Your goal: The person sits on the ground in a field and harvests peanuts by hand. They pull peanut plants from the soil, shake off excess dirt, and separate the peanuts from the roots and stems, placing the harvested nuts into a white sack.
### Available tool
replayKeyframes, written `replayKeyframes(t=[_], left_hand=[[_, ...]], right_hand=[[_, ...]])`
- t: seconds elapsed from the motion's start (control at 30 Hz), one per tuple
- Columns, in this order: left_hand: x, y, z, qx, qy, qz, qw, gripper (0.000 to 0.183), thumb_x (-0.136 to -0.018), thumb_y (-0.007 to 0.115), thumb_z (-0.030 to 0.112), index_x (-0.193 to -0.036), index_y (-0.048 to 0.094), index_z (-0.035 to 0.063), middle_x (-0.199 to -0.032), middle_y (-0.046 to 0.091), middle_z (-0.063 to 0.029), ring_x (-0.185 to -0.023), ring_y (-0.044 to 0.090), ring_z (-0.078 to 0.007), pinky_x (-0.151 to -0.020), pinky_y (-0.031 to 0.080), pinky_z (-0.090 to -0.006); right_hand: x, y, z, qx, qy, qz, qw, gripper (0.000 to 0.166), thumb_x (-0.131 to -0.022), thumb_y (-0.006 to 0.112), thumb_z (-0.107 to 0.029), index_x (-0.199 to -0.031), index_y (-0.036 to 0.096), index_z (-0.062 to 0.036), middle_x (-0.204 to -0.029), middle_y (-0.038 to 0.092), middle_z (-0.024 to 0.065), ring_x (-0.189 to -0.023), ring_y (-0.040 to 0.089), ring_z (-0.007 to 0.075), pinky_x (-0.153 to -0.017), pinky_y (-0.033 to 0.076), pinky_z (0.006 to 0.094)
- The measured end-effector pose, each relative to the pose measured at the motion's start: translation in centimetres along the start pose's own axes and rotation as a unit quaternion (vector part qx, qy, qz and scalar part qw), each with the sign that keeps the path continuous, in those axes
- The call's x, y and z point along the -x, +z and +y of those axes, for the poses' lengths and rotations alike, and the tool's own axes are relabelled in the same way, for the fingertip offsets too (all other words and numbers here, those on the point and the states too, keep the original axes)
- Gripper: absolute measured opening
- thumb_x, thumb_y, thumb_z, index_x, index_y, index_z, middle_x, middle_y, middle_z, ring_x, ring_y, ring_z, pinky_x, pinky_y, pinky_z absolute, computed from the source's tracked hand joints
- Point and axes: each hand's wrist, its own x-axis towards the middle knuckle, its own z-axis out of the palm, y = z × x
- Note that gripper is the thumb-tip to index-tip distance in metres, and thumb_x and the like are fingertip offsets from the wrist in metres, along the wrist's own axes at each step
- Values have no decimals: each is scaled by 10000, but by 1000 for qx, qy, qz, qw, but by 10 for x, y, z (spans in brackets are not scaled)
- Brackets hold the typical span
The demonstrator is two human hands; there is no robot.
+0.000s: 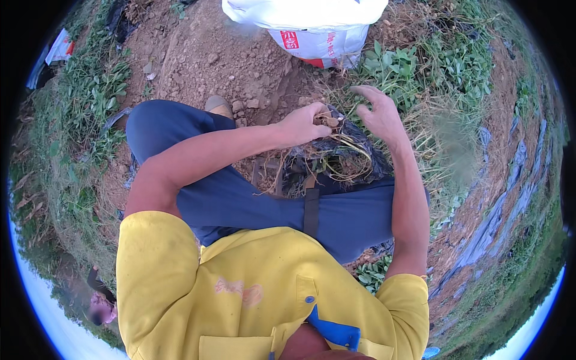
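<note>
My left hand (307, 124) grips a clump of peanut pods and roots (328, 121) between thumb and fingers. Pale stems (355, 146) trail from the clump over crumpled black plastic film (378, 155) in front of my bent leg. To the right, my right hand (378, 110) is raised with thumb and fingers apart, holding nothing, beside uprooted leafy plants (396, 67). Thin roots hang down towards my trousers.
A white woven sack (330, 42) bearing red print stands ahead on bare soil (202, 54). Leafy plants (94, 81) lie at the left. Strips of plastic film (495, 225) run along the right. Another person (102, 306) is at the far lower left.
</note>
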Motion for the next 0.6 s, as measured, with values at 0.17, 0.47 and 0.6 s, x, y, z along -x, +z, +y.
replayKeyframes(t=[0.17, 0.47, 0.6], left_hand=[[-22, -3, -1, -191, -21, -5, 981, 526, -871, 670, 357, -1171, 550, -58, -1107, 650, -226, -1063, 628, -311, -909, 480, -394], [-59, -105, -24, -130, -143, 263, 945, 496, -922, 567, 404, -1056, 603, -72, -1118, 647, -278, -1041, 639, -383, -886, 494, -463], [-45, -115, -15, -307, -106, 207, 923, 666, -886, 620, 476, -1237, 533, -83, -1195, 621, -273, -1106, 613, -377, -939, 479, -435]], right_hand=[[-2, 45, 21, 196, -21, -136, 971, 420, -817, 544, -246, -1203, 656, -123, -1133, 680, 124, -1141, 573, 344, -1038, 352, 510], [-4, 28, 4, 189, 86, -209, 956, 595, -793, 604, -361, -1288, 547, -37, -953, 683, 260, -924, 658, 412, -837, 509, 483], [-7, 27, 19, 142, 109, -200, 963, 550, -775, 615, -351, -1192, 583, 6, -967, 685, 255, -944, 653, 418, -859, 504, 470]])
